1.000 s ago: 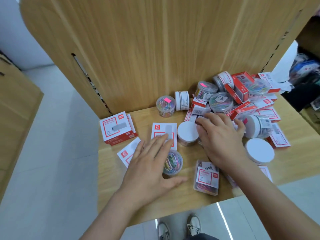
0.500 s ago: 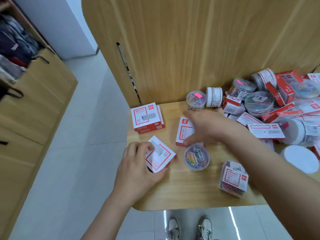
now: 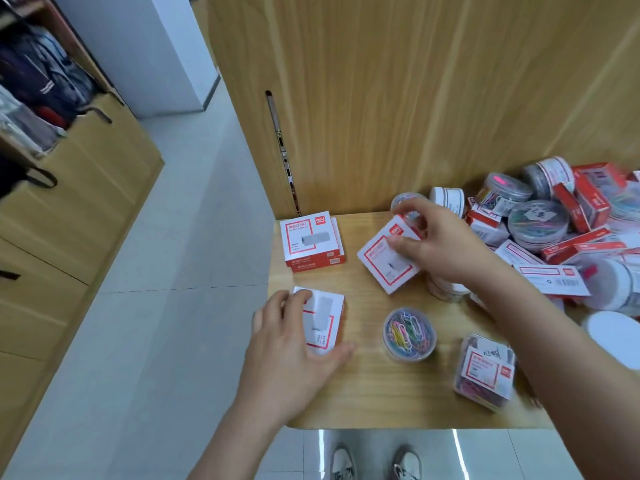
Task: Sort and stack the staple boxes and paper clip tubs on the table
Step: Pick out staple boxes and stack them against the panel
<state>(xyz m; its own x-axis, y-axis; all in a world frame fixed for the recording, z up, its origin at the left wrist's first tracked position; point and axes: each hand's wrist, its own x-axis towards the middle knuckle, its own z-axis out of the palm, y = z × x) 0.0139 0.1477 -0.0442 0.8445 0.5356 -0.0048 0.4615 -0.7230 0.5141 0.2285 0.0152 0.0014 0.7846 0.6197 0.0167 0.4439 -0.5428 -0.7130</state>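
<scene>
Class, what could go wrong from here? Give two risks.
1. The left hand holds the near staple box close to the left edge of the table; a slip could send it to the floor.
2. The right hand pinches the tilted staple box by one end; a loose grip could drop it.

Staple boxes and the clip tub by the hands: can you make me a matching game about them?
Things:
1. box stack
2. tilted staple box
3. front staple box
4. round clip tub

States:
A. gripped by the left hand
B. untouched at the table's far left corner
C. pinched by the right hand
D. upright, full of coloured clips

Pairs: 1-B, 2-C, 3-A, 4-D
</scene>
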